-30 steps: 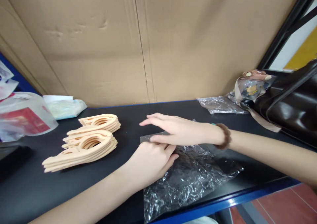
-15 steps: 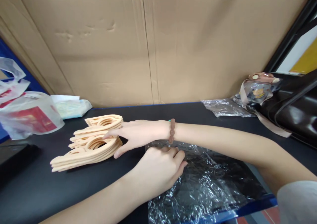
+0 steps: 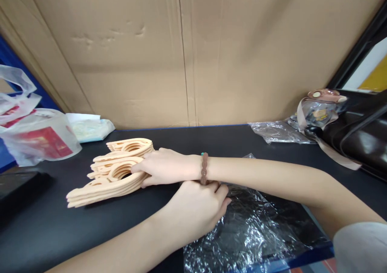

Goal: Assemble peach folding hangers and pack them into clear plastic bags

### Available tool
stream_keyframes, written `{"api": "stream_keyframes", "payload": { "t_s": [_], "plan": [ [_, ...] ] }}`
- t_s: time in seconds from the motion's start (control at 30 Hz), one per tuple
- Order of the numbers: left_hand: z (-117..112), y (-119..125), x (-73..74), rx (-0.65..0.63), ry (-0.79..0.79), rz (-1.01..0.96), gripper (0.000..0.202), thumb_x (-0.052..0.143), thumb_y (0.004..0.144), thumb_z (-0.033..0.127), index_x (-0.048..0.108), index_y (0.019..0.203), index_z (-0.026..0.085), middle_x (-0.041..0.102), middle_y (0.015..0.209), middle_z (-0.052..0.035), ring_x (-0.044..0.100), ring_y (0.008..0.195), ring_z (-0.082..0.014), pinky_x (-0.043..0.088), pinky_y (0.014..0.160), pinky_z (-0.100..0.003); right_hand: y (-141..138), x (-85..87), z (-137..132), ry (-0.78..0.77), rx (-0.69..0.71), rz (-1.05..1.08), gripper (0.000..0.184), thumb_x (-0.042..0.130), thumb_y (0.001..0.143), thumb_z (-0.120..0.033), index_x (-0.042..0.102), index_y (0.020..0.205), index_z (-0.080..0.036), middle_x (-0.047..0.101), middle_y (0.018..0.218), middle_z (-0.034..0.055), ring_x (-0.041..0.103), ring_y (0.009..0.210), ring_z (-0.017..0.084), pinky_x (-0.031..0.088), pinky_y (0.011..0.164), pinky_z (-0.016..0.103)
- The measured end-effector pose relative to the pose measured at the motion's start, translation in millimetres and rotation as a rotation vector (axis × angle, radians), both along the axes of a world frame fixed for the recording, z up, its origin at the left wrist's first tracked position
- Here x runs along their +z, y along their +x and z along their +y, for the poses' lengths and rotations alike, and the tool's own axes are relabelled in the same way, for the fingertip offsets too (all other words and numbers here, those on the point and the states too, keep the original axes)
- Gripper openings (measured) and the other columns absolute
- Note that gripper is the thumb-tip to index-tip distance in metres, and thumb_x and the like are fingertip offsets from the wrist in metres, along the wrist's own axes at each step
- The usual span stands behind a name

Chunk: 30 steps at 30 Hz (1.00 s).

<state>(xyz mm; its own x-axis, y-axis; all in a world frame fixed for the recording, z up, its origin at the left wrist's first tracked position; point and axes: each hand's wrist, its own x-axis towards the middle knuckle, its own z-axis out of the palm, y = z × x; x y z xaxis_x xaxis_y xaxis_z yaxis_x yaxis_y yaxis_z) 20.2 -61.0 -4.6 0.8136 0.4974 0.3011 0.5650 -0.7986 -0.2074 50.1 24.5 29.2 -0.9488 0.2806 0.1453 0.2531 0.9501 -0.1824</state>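
Observation:
Two stacks of beige folding hangers (image 3: 121, 186), with round openings, lie side by side on the black table. My right hand (image 3: 165, 166), a brown bracelet at its wrist, reaches across from the right and is closed on the right end of the nearer stack, thumb at the near side and fingers over the top. Below that wrist, my left hand (image 3: 201, 208) is closed with its fingers curled on the edge of a clear plastic bag (image 3: 242, 232). The bag lies crumpled and shiny over the table's front edge. My left fingertips are partly hidden.
At the left are a white-and-red plastic carrier bag (image 3: 45, 136), a tissue pack (image 3: 90, 129) and a dark flat object (image 3: 22, 192). A clear wrapper (image 3: 272, 132), a strapped bottle (image 3: 320, 108) and a black bag (image 3: 359, 128) are at the right. Cardboard (image 3: 136, 63) stands behind.
My right hand has closed its fingers and thumb more tightly around the end of the nearer hanger stack. My left hand stays curled at the plastic bag. The view has shifted slightly.

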Motion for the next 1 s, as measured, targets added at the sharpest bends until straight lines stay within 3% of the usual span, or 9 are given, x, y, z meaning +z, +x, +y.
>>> {"api": "stream_keyframes", "payload": {
  "t_s": [0.17, 0.6, 1.0],
  "plan": [
    [1.3, 0.4, 0.2, 0.007, -0.053, 0.013, 0.029, 0.037, 0.096, 0.026, 0.064, 0.097, 0.014, 0.068, 0.084, -0.0081, 0.066, 0.074, -0.0225, 0.055, 0.064, -0.036, 9.3, 0.5, 0.9, 0.033, 0.0, -0.002, 0.01, 0.058, 0.084, -0.02, 0.053, 0.075, -0.018, 0.061, 0.075, 0.0005, 0.055, 0.073, 0.017, 0.031, 0.057, 0.027],
    [0.4, -0.6, 0.0, 0.004, -0.142, 0.015, 0.028, 0.036, 0.097, 0.027, 0.061, 0.095, 0.016, 0.066, 0.079, -0.003, 0.065, 0.07, -0.021, 0.052, 0.058, -0.034, 77.8, -9.2, 18.3, 0.105, -0.134, 0.067, 0.009, 0.057, 0.075, -0.022, 0.051, 0.068, -0.019, 0.053, 0.067, -0.0011, 0.045, 0.063, 0.013, 0.028, 0.058, 0.026],
    [-0.4, 1.3, 3.3, -0.028, -0.155, 0.059, 0.028, 0.037, 0.097, 0.027, 0.063, 0.095, 0.017, 0.068, 0.086, -0.0029, 0.065, 0.075, -0.0199, 0.052, 0.06, -0.031, 154.5, -11.8, 61.5, -0.009, -0.444, 0.039, 0.017, 0.062, 0.071, -0.025, 0.05, 0.062, -0.018, 0.052, 0.065, -0.0027, 0.045, 0.059, 0.011, 0.025, 0.056, 0.024]
  ]
}}
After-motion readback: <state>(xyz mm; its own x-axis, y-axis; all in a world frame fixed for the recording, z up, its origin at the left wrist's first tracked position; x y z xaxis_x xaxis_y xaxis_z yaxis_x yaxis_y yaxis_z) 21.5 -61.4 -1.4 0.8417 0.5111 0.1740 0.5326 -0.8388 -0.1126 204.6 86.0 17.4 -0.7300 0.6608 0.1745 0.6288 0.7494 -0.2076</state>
